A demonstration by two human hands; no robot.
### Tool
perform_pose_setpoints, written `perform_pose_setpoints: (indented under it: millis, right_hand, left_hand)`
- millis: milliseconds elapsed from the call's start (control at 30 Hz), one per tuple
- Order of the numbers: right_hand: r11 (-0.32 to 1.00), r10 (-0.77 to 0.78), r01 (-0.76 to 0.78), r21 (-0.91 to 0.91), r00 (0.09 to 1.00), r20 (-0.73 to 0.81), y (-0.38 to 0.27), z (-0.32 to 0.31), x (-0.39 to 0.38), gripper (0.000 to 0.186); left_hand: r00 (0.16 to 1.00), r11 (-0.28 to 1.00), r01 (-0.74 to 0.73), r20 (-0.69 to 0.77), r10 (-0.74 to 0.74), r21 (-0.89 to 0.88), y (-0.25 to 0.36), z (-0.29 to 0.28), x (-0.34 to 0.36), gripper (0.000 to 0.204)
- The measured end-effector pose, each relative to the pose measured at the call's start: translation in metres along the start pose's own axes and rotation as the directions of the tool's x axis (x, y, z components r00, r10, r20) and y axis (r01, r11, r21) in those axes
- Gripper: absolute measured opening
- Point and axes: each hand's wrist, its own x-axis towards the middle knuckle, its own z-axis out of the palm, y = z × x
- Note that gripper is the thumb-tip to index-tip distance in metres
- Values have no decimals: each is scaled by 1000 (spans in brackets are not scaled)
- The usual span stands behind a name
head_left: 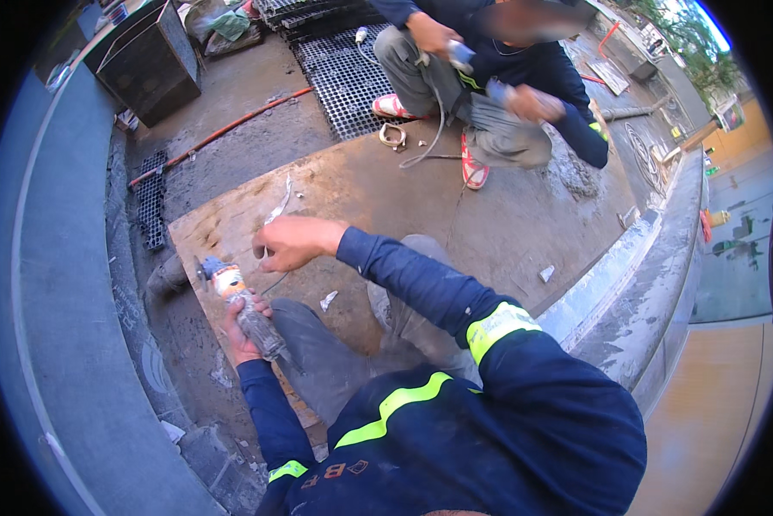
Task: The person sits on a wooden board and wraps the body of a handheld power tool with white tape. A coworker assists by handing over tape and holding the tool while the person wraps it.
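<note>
My left hand is wrapped round the body of an angle grinder, whose blue and white head points away from me. The tool is dusty grey toward its rear end, beside my left knee. My right hand hovers to the right of the grinder head with its fingers curled together, apart from the tool. Whatever those fingers hold, if anything, is hidden. A crumpled white strip lies just beyond them on the brown board.
Opposite me a person crouches, a blue and white object in one hand. A tape roll and a cable lie by their shoes. Black plastic grids, an orange pipe and a metal bin stand farther back.
</note>
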Motion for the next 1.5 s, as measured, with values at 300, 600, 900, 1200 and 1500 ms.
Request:
perform_pose_setpoints:
  millis: [300, 600, 900, 1200, 1500]
  right_hand:
    - [966, 3, -2, -259, 1000, 3, -41, -26, 36, 38]
    - [996, 0, -10, -92, 994, -111, -10, 47, 42, 28]
    - [975, 63, 13, 220, 940, -335, 2, 131, 47, 26]
    - [957, 95, -18, 289, 962, -255, 14, 148, 59, 25]
    - [1000, -21, 15, -21, 936, -351, 15, 159, 57, 21]
  left_hand:
    - [995, 995, 21, 97, -12, -98, -22, -26, 5, 44]
    - [992, 989, -19, 121, 37, -148, -28, -15, 6, 48]
    - [995, 987, -70, 60, 79, -146, -43, -24, -18, 49]
    - [999, 990, -41, -16, 39, -134, -46, -27, -24, 43]
    - [978, 990, 12, -207, 17, 141, -55, -28, -26, 37]
